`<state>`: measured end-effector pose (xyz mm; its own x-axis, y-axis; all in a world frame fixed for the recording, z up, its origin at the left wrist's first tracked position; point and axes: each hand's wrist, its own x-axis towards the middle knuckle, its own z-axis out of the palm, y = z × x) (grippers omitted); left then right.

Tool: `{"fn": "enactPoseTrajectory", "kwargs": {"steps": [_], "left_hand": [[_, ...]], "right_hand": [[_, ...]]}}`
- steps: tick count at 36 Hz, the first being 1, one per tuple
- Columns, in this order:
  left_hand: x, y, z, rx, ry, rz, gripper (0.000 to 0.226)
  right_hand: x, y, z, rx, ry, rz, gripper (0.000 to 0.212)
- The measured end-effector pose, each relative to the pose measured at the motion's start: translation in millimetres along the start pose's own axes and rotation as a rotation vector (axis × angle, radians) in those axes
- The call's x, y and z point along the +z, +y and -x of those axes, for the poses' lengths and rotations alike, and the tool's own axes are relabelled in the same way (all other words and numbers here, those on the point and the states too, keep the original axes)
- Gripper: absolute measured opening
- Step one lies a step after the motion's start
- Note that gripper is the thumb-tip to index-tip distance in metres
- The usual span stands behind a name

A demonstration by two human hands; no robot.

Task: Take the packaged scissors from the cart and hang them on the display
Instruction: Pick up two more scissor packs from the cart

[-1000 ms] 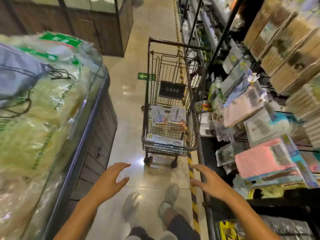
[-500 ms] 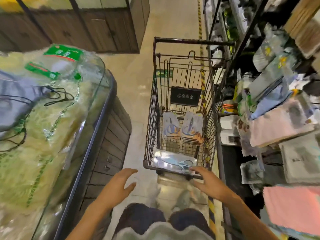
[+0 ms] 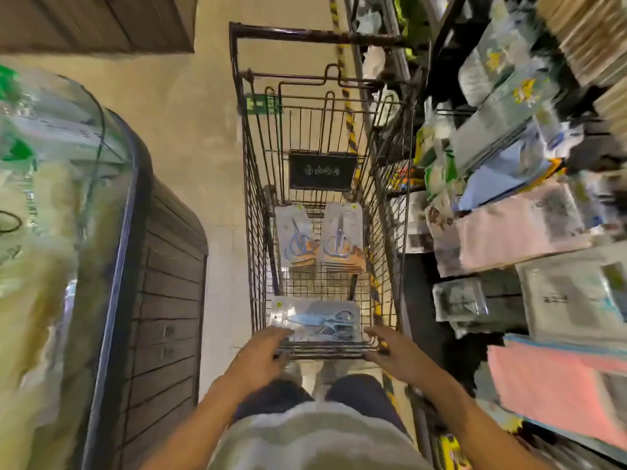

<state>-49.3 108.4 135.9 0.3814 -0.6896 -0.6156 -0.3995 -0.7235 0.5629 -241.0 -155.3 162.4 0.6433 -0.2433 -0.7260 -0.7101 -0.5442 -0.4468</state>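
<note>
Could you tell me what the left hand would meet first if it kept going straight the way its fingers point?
Most likely the near scissors pack lying flat in the cart; the left hand points at its near left corner, though it may catch the cart's rim first.

bare left hand [image 3: 263, 351], bare right hand [image 3: 395, 349]; no gloves, rings or watch seen. forearms bare to bottom edge of view, no sleeves showing. pale grey-white top [image 3: 315, 439] fills bottom centre, plain, no print readable, blurred. dark trousers or shorts [image 3: 359, 390], navy to black, two legs showing below top's hem. light-coloured shoes [image 3: 334, 369] past knees, detail lost in blur. fingers [image 3: 281, 332] unadorned.
</note>
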Motion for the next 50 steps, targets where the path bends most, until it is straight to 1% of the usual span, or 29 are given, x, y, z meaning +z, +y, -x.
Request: {"fn": "enactPoseTrajectory", "kwargs": {"steps": [3,8,12,14,15,16,18,20,22,23,24,25,27,28,30,32,34,35,39,41,45,48,50], "left_hand": [[-4,-4,-19,0.005,-0.073,-0.001,0.052],[-11,-18,-49,-0.002,-0.166,-0.030,0.055],[-7,-28,-76,-0.014,-0.233,-0.073,0.052],[3,-37,-88,-0.041,-0.218,-0.092,0.046],[8,-41,-95,-0.058,-0.205,-0.103,0.043],[12,-45,-101,-0.075,-0.184,-0.113,0.043],[20,-52,-114,-0.108,-0.154,-0.128,0.050],[29,-54,-126,-0.120,-0.137,-0.146,0.050],[37,-59,-139,-0.146,-0.126,-0.129,0.050],[42,-61,-145,-0.170,-0.122,-0.113,0.050],[46,-65,-151,-0.180,-0.116,-0.093,0.049],[51,-69,-156,-0.193,-0.115,-0.071,0.047],[61,-75,-164,-0.217,-0.110,-0.022,0.039],[65,-78,-168,-0.220,-0.109,-0.022,0.033],[74,-84,-173,-0.235,-0.125,-0.029,0.023],[83,-89,-179,-0.250,-0.127,-0.028,0.017],[87,-88,-184,-0.260,-0.140,-0.062,0.013],[85,-85,-186,-0.262,-0.148,-0.073,0.012],[84,-78,-190,-0.288,-0.172,-0.019,0.019],[85,-79,-191,-0.299,-0.150,0.009,0.021],[84,-78,-186,-0.314,-0.158,-0.020,0.021],[79,-70,-182,-0.322,-0.195,-0.055,0.033],[74,-68,-179,-0.340,-0.192,-0.019,0.039]], "right_hand": [[2,-1,-7,0.039,0.026,-0.017,0.053],[2,-4,-25,0.073,0.023,-0.017,0.052],[12,12,-55,0.034,0.034,-0.106,0.053],[16,19,-76,0.021,0.013,-0.129,0.057],[15,19,-88,-0.004,0.013,-0.126,0.056],[13,18,-98,0.000,-0.023,-0.121,0.055],[18,23,-122,0.030,-0.114,-0.071,0.057],[23,34,-147,0.054,-0.132,-0.100,0.062],[32,42,-167,0.012,-0.107,-0.125,0.061],[36,41,-175,-0.050,-0.122,-0.055,0.057],[40,41,-182,-0.102,-0.108,-0.002,0.054],[50,50,-189,-0.139,-0.046,0.056,0.052],[67,60,-203,-0.110,0.104,0.016,0.050],[75,62,-212,-0.104,0.105,-0.056,0.052],[88,64,-229,-0.114,0.115,-0.042,0.063],[94,61,-237,-0.157,0.093,-0.005,0.076],[98,57,-242,-0.174,0.114,0.025,0.082],[98,55,-243,-0.169,0.099,0.033,0.084],[104,56,-251,-0.174,0.058,0.179,0.090],[107,56,-255,-0.176,0.065,0.225,0.088],[114,57,-265,-0.222,0.102,0.274,0.079],[114,55,-263,-0.224,0.079,0.266,0.078],[111,55,-260,-0.215,0.112,0.266,0.078]]}}
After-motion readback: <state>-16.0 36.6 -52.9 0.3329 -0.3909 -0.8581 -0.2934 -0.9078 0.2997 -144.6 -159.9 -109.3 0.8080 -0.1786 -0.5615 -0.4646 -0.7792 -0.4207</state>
